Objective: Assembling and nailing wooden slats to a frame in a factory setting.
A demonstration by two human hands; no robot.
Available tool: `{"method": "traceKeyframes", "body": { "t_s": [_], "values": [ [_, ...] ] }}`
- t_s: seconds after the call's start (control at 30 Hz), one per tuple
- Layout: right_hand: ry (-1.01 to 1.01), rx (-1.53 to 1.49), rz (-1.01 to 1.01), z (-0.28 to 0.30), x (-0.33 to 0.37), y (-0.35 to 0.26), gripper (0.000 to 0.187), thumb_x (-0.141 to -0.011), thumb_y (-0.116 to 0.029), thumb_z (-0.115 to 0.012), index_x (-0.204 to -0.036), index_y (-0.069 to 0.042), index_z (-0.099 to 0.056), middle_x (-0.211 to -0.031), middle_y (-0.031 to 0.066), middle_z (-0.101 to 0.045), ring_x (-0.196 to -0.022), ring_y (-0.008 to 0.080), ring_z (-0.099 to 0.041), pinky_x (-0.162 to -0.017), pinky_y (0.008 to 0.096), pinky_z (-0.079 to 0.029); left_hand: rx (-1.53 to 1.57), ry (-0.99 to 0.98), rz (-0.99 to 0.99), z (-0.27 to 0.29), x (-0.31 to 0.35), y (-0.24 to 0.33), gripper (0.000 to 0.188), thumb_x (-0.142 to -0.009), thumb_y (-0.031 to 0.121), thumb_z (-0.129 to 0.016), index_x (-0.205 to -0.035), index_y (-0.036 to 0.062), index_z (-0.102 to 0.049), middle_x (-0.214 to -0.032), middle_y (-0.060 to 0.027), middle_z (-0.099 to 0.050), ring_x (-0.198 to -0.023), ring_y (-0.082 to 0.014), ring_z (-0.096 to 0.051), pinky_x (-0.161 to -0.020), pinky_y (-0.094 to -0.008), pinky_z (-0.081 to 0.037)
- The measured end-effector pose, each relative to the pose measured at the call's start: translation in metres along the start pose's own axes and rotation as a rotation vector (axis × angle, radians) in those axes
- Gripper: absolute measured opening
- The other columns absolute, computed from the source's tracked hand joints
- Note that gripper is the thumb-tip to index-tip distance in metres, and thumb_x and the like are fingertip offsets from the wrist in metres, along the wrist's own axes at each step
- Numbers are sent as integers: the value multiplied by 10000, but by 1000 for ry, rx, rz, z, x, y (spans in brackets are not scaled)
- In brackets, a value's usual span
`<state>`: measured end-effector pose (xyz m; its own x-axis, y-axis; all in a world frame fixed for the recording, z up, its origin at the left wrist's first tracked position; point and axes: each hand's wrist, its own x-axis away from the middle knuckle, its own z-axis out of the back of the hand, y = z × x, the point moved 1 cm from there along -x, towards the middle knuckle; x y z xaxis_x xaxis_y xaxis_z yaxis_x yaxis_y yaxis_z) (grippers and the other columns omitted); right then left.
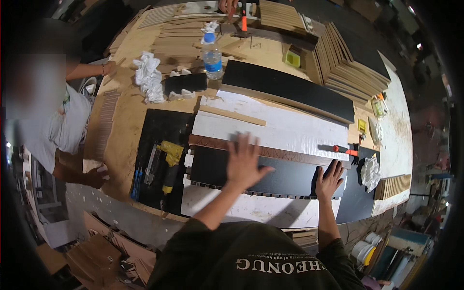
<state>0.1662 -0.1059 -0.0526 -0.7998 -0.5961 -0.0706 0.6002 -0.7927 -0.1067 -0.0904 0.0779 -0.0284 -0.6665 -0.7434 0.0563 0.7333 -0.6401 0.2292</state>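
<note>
A long black panel (285,179) lies in front of me, with a row of small notches along its near edge. My left hand (245,164) is over its left half, fingers spread and slightly blurred, reaching across a brown patterned strip (290,154) along the panel's far edge. At the right end, my right hand (330,180) rests with fingers stretched out and holds nothing. Just beyond it lies a red-and-black cutter-like tool (344,150). White boards (285,125) with a loose wooden strip (232,115) extend behind the panel.
To the left, a yellow-and-black power tool (170,157) lies on a black board. Further back stand a water bottle (212,63), a long black-topped piece (290,89) and stacked boards (338,63). Crumpled white cloth (370,173) sits right. A co-worker (63,125) stands left; another person's hand (228,6) shows at the far side.
</note>
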Motion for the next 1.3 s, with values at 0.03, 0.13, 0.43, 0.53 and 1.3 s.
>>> {"method": "traceKeyframes", "body": {
  "t_s": [0.03, 0.13, 0.43, 0.53, 1.3],
  "values": [
    [-9, 2, -12, 1, 1, -4, 793, -891, -543, -458, -1486, -88, -201, -1532, 193, -179, -1426, 381, -116, -1096, 614, -119, 25, -56, -80, -4, -6, 26, 1008, -783, 769, -398, -1463, 41, -250, -1519, -223, -191, -1430, -359, -112, -1109, -619, -67],
    [-10, -7, 5, 1, -1, -7, 786, -888, -545, -460, -1483, -93, -219, -1533, 179, -190, -1427, 375, -125, -1096, 610, -128, 110, -61, -251, -33, -20, 87, 990, -774, 761, -425, -1465, 69, -266, -1523, -206, -194, -1427, -360, -123, -1112, -614, -70],
    [13, -41, -6, 1, -2, 0, 796, -878, -560, -468, -1477, -89, -239, -1521, 194, -213, -1420, 384, -138, -1095, 605, -132, 10, 102, 122, -4, -22, -63, 976, -775, 735, -482, -1475, 101, -237, -1525, -234, -151, -1427, -407, -46, -1093, -648, 6],
    [15, -44, 10, 1, -2, -6, 792, -879, -555, -472, -1472, -81, -246, -1518, 196, -220, -1418, 388, -144, -1094, 607, -134, -190, 227, 258, -1, 10, -123, 951, -814, 717, -433, -1478, 74, -207, -1518, -254, -156, -1426, -397, -97, -1068, -681, -15],
    [181, -403, -445, 3, 12, 98, 702, -834, -492, -597, -1391, -120, -388, -1453, 129, -373, -1355, 359, -316, -1090, 567, -218, 17, 464, 141, -19, 78, -136, 668, -963, 476, -424, -1391, -30, -343, -1402, -274, -364, -1310, -402, -347, -1068, -465, -293]
  ]
}}
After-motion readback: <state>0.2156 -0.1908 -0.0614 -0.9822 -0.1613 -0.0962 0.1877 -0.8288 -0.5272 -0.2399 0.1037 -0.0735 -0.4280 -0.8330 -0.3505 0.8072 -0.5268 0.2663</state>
